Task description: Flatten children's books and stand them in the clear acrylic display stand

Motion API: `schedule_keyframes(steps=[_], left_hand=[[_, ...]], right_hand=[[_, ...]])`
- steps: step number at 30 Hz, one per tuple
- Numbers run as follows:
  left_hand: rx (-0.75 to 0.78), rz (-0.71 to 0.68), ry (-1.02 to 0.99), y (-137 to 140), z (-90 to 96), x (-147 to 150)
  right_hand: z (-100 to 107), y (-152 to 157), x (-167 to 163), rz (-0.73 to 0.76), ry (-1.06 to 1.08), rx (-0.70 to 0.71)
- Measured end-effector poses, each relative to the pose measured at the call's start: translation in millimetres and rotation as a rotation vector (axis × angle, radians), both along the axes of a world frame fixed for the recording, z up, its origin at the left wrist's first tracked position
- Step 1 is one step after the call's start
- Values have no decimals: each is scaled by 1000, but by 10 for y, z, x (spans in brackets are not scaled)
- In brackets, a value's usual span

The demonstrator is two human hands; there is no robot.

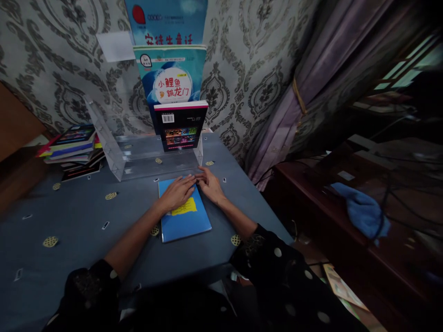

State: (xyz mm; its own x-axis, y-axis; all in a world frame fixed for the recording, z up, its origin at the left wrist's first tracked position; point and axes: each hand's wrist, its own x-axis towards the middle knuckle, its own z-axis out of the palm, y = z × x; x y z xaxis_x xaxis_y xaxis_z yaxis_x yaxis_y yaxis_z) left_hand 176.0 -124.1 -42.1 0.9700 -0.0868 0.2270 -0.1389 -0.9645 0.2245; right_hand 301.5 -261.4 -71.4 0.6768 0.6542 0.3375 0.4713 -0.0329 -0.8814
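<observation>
A blue book (184, 228) with a yellow patch on its cover lies flat on the cloth in front of me. My left hand (177, 192) rests on its upper part, fingers stretched out and palm down, covering part of the patch. At the book's top right corner is my right hand (209, 185), its fingers loosely spread and their tips close to those of the left. Whether the right fingertips touch the cover I cannot tell. Just beyond both hands stands a clear plastic book rack (116, 159). A black book (182, 121) with a barcode stands upright in it at the right.
Behind the black book stand a teal picture book (197, 76) and a taller blue book (169, 20), near the patterned wall. A stack of books (78, 145) sits left of the rack. To the right are a purple curtain (277, 124) and a blue cloth (360, 210) on dark furniture.
</observation>
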Motion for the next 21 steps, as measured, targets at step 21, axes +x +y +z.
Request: schedule_keyframes(steps=[21], left_hand=[[66, 9, 14, -55, 17, -25]], right_hand=[[47, -3, -50, 108, -94, -19]])
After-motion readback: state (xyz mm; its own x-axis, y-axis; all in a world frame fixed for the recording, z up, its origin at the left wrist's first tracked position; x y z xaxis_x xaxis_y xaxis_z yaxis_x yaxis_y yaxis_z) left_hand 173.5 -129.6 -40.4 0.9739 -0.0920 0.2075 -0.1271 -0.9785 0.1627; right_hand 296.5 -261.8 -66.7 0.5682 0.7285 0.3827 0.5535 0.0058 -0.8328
